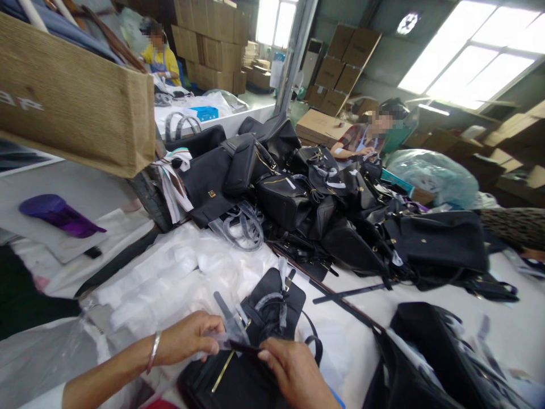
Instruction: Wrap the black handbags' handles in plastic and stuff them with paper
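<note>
Pinching a black strip [244, 347], left hand [191, 339] and right hand [294, 368] partly hide the cut-off black bag [238, 379].

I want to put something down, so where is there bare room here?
Bare tabletop shows at right, between the big black bag and the nearer dark bags. A smaller pale patch lies left, below the tan container, around the purple item. Crowded: the middle bag pile, the white wrapping and the handled bag under the right hand.

Bright windows [472, 71], 1 pillar [294, 57], dim wall [385, 68] apparently grey-green.
</note>
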The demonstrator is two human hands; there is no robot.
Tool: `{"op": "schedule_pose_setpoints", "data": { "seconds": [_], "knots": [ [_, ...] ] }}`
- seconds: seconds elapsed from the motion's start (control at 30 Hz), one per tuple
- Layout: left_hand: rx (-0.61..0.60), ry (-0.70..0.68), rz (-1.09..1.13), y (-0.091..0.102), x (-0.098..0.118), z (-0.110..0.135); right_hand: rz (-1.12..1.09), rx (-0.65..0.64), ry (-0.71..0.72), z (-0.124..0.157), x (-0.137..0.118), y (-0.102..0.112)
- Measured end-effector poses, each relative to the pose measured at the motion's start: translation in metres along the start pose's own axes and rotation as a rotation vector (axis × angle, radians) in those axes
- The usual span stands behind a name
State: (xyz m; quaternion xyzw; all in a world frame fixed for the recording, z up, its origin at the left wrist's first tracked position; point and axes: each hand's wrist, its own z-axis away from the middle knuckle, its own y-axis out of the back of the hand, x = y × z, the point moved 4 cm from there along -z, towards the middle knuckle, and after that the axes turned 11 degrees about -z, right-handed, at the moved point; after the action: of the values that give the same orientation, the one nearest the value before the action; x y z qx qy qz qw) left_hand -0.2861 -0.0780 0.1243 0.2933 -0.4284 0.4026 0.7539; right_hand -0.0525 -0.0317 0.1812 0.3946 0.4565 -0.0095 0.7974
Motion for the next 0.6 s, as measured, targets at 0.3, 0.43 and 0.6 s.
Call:
{"op": "schedule_pose_setpoints", "data": {
  "seconds": [0.3, 0.43, 0.6],
  "knots": [
    [0.016, 0.069, -0.085, -0.006, 0.007, 0.000, 0.138, -0.026, 0.004, -0.016, -0.010, -0.013],
    [-0.009, 0.135, -0.032, -0.020, -0.006, -0.002, 0.127, -0.050, 0.051, -0.027, -0.022, -0.034],
    [-0.051, 0.134, -0.120, -0.035, -0.017, -0.001, 0.159, -0.124, 0.072, -0.033, -0.029, -0.063]
  ]
}}
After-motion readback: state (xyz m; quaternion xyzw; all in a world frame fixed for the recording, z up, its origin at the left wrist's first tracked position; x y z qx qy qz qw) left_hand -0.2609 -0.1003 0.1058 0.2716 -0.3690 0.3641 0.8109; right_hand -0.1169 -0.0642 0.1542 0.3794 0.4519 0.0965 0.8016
